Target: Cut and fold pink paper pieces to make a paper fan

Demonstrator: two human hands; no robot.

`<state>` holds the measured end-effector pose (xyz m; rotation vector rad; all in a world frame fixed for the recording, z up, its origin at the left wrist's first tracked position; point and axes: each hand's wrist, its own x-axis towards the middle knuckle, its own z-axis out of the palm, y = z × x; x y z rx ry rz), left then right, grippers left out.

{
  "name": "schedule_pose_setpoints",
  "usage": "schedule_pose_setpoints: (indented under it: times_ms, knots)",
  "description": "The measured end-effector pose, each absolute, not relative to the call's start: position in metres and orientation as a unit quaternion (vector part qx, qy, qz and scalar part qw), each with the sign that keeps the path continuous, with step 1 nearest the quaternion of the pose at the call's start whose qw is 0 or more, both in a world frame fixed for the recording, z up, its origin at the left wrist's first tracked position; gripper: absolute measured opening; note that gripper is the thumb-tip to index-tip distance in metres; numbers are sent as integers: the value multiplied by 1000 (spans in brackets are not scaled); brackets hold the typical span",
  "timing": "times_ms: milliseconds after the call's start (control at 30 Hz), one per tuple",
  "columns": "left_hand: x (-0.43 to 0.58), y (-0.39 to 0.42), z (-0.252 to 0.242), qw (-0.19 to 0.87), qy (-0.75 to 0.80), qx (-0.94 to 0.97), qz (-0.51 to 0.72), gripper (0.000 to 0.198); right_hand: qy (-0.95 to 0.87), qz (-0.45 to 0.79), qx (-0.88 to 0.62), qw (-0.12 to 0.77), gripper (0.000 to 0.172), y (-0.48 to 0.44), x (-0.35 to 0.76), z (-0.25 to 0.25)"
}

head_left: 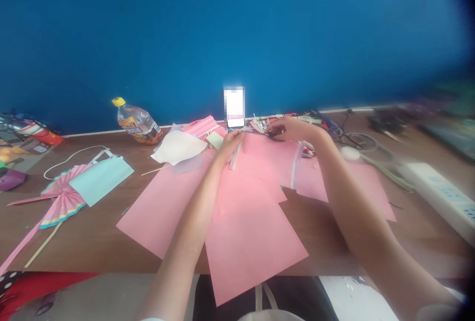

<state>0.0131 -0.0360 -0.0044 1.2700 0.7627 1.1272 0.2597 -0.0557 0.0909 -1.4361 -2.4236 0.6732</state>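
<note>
My left hand [230,144] pinches the upper left edge of a pink paper sheet [256,177], with a narrow pale strip [235,157] hanging by the fingers. At the sheet's far edge, my right hand [282,129] is closed around what look like dark-handled scissors [273,137]; their blades lie along the paper edge and are hard to make out. More pink paper lies under and around, including a sheet at left [156,212] and one at right [365,182]. The held sheet's lower part reaches past the table's front edge.
A tilted drink bottle [139,123], white paper [178,147] and folded pink paper [202,127] lie behind. A lit phone [234,106] stands by the blue wall. At left are a pleated paper fan [65,195] and light-blue mask [102,178]; at right, a power strip [441,197].
</note>
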Motion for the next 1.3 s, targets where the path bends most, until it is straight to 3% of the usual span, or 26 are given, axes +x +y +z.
schedule_pose_setpoints:
  times_ms: [267, 600, 867, 1067, 1300]
  knots:
    - [13, -38, -1, 582, 338, 563, 480, 29, -819, 229, -509, 130, 30, -55, 260, 91]
    - [14, -39, -1, 550, 339, 611, 457, 32, -786, 148, -578, 163, 43, -44, 271, 75]
    - [16, -35, -5, 530, 346, 630, 451, 33, -769, 68, -628, 102, 31, -28, 279, 50]
    - [16, -35, -6, 546, 337, 620, 452, 35, -747, 35, -661, 58, 35, -34, 273, 53]
    - [17, -36, -5, 548, 342, 615, 452, 37, -745, 53, -657, 103, 27, -41, 263, 65]
